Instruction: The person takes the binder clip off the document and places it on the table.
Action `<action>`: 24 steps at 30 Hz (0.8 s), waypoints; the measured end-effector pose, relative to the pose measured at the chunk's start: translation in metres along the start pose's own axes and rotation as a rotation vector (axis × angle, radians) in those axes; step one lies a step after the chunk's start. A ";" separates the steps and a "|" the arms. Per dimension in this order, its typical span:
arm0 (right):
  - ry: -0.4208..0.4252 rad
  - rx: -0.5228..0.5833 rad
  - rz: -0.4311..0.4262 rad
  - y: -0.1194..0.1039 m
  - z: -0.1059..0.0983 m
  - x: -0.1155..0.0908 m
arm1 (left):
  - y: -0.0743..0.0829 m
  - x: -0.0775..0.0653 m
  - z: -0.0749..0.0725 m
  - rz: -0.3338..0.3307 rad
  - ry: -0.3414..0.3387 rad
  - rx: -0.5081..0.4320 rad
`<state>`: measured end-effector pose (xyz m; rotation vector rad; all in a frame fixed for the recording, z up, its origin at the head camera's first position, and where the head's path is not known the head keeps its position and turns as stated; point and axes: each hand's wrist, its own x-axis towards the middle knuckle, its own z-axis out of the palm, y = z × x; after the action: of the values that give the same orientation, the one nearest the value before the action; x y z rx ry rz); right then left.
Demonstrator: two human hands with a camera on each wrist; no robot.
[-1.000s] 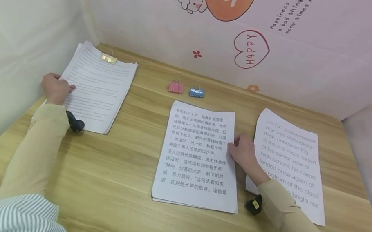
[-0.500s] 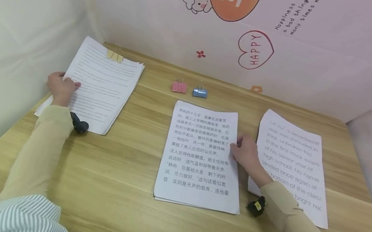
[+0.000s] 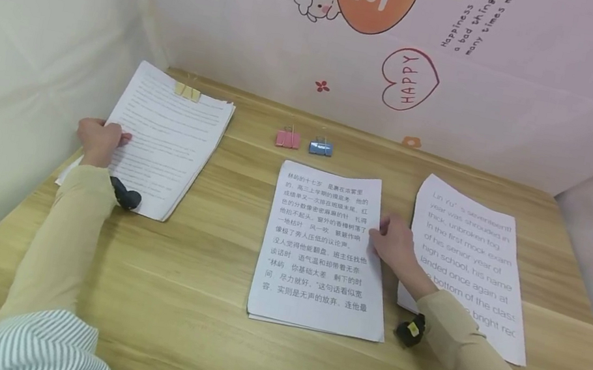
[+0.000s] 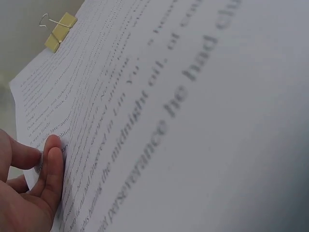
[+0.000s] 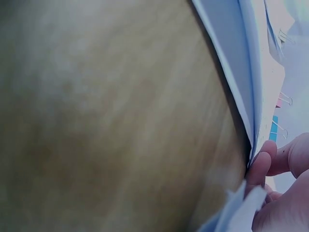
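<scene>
My left hand (image 3: pixel 100 142) holds the left edge of a stack of printed paper (image 3: pixel 167 142), with fingers over the top page. A yellow binder clip (image 3: pixel 187 92) grips that stack's top edge. In the left wrist view the thumb and fingers (image 4: pixel 55 166) bend against the page edge; what lies beneath is hidden. My right hand (image 3: pixel 394 245) pinches the right edge of the middle stack, printed in Chinese (image 3: pixel 321 249). From the right wrist, thumb and fingertips (image 5: pixel 259 166) meet at the sheets' edge, with the layers slightly parted.
Pink (image 3: pixel 288 138) and blue (image 3: pixel 321 146) binder clips lie behind the middle stack. An English-printed stack (image 3: pixel 466 268) lies at the right, partly under my right forearm. The wooden table (image 3: pixel 177 323) meets printed cloth walls (image 3: pixel 243 17) at the back and sides.
The left stack, with its yellow clip, has shifted slightly right along with my left hand. The right hand keeps its place on the middle stack. The head view has swung a little.
</scene>
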<state>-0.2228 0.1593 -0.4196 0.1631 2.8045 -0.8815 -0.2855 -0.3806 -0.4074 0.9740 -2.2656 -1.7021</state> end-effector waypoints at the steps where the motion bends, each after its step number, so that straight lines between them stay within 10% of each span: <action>1: 0.000 -0.002 -0.003 0.000 0.001 0.000 | 0.000 -0.001 -0.001 -0.003 0.002 -0.003; 24: -0.016 -0.008 0.007 0.001 0.001 0.004 | -0.003 -0.002 0.001 -0.168 -0.008 -0.283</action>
<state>-0.2268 0.1595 -0.4216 0.1634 2.7903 -0.8666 -0.2828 -0.3787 -0.4103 1.1166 -1.9211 -2.0268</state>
